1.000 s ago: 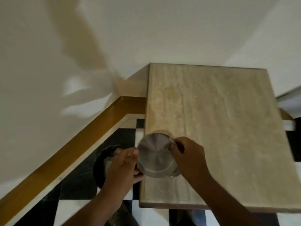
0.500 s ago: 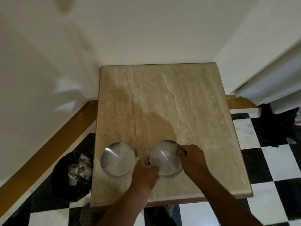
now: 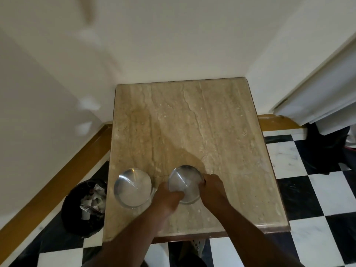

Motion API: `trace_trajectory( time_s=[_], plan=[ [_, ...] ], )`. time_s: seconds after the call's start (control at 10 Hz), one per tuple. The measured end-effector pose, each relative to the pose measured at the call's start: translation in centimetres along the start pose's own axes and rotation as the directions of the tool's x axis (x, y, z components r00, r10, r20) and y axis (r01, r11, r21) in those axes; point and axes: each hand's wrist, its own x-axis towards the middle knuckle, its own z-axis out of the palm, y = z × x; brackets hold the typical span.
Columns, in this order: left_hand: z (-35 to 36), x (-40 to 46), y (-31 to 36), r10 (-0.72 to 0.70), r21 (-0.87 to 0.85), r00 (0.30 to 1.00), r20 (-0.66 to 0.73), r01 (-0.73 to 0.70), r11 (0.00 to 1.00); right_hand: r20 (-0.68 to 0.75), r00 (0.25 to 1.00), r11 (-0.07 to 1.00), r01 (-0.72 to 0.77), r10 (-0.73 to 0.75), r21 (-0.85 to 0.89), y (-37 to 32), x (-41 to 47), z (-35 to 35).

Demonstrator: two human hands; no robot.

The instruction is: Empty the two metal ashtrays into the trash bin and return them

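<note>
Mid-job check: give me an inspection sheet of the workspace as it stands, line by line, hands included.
Surface: beige stone table top, bare apart from the two ashtrays near its front edge.
Job's things: left ashtray stands free on the table; right ashtray is on the table between both hands. Both look empty inside. Black trash bin on the floor left of the table, with crumpled paper in it.
Clutter: nothing seen on the table.
Grippers: left hand grips the right ashtray's near-left rim; right hand grips its right rim.
Cables: nothing seen.
Surroundings: cream walls, wooden skirting, black-and-white checkered floor, dark bag at right.
</note>
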Motion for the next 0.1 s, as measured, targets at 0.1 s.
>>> trace_trajectory(
  time_s=[0.1],
  plan=[
    [-1.09, -2.42, 0.59, 0.111, 0.173, 0.993, -0.050, -0.101, 0.980, 0.011, 0.999, 0.988, 0.053, -0.052, -0.144, -1.19, -3.59, -2.45]
  ],
)
